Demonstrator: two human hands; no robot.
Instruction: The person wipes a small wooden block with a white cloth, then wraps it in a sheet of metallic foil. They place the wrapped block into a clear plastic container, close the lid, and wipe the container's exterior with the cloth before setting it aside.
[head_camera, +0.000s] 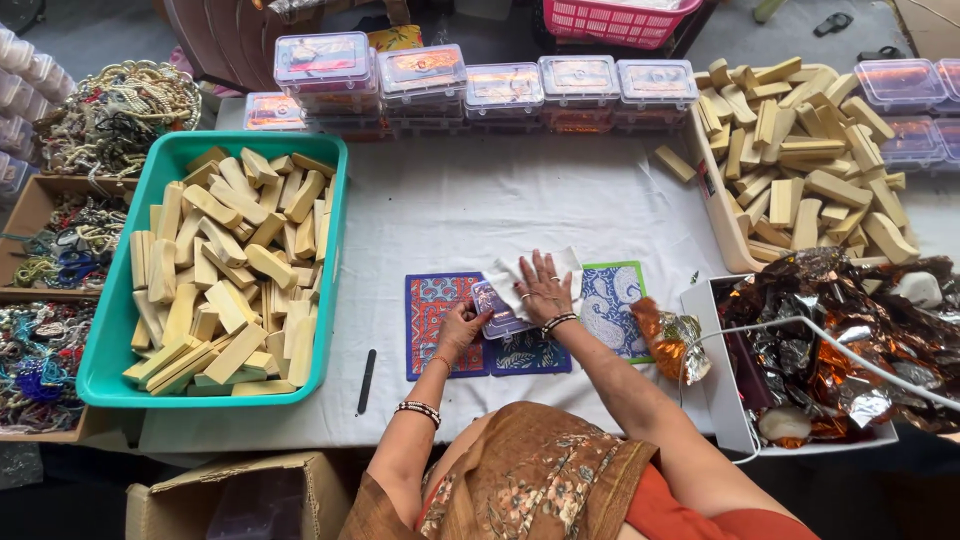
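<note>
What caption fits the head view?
Both hands, left and right, press white paper around a small packet on patterned mats.

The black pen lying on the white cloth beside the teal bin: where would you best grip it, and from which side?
Probably pinch the black pen across its slim middle, coming from above. It lies flat, running toward and away from the person, with bare cloth on its right side; the teal bin crowds its left.

At twelve o'clock I see the pink basket (620, 18) cut off by the edge; my right hand (545, 290) hides part of the white sheet (510, 272).
</note>
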